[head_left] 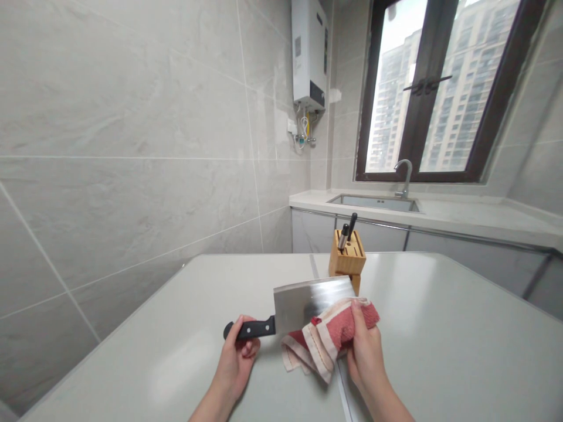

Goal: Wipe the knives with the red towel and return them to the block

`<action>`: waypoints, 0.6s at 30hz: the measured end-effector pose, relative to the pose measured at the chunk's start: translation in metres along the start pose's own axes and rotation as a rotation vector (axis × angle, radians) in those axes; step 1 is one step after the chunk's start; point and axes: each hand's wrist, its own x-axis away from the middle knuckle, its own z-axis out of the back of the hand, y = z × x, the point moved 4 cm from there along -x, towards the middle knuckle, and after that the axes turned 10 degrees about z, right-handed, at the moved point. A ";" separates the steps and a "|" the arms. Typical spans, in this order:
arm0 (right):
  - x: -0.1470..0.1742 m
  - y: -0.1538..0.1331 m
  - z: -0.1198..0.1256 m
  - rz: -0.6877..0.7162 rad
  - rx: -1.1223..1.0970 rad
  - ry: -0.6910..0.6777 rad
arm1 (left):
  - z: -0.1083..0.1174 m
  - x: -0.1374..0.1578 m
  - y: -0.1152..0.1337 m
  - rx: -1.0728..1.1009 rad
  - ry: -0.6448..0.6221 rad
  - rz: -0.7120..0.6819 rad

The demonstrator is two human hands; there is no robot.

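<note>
My left hand (236, 358) grips the black handle of a steel cleaver (303, 303), holding it level above the table with the blade pointing right. My right hand (365, 350) clutches a red and cream cloth (328, 340) pressed against the lower right part of the blade. Part of the cloth hangs loose below the blade. Just behind the cleaver stands a wooden knife block (347, 257) with two dark-handled knives in its slots.
A pale grey table (440, 351) spreads under my hands. A tiled wall runs along the left. At the back, a counter with a sink (378, 203) and tap sits below a window. A white water heater (309, 53) hangs on the wall.
</note>
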 end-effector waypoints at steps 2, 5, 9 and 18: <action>0.000 0.001 0.001 -0.003 -0.013 0.004 | 0.001 -0.001 -0.001 0.002 0.011 0.003; -0.001 0.001 0.002 -0.002 -0.017 0.016 | 0.001 -0.002 -0.001 -0.003 0.005 0.008; -0.002 -0.001 0.004 -0.004 -0.008 0.037 | 0.003 -0.002 0.001 -0.004 0.018 0.009; -0.003 -0.002 0.002 -0.027 -0.016 0.022 | -0.004 -0.001 -0.002 -0.103 0.018 0.049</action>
